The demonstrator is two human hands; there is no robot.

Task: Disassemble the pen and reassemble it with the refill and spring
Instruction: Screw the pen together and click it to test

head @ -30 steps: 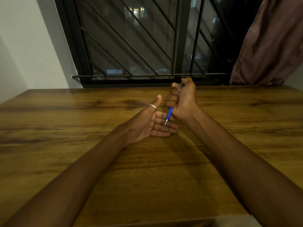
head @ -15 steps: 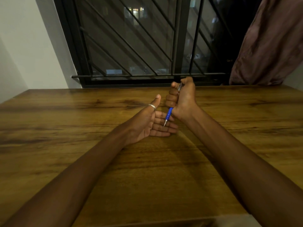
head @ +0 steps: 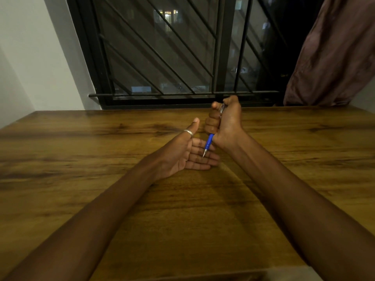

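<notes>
Two hands meet at centre frame over brown wood-grain surface (head: 81, 199). Left hand (head: 182, 155) lies palm-up, straight fingers (head: 194, 165), holding nothing. Right hand (head: 227, 122) fisted round slim blue-gripped click pen (head: 209, 142), metal tip (head: 203, 156) pointing down at left fingers; contact unclear. Pen looks whole. Judgement: pinch the blue section, unscrew over the palm so spring and refill land there.

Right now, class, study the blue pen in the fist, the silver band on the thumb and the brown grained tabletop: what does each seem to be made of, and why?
Blue pen: probably plastic, smooth saturated colour, with a pale metallic-looking tip.
Silver band: likely polished metal, bright highlight.
Brown tabletop: wood or wood-look laminate, streaky grain under a satin sheen; which one cannot be told.
</notes>
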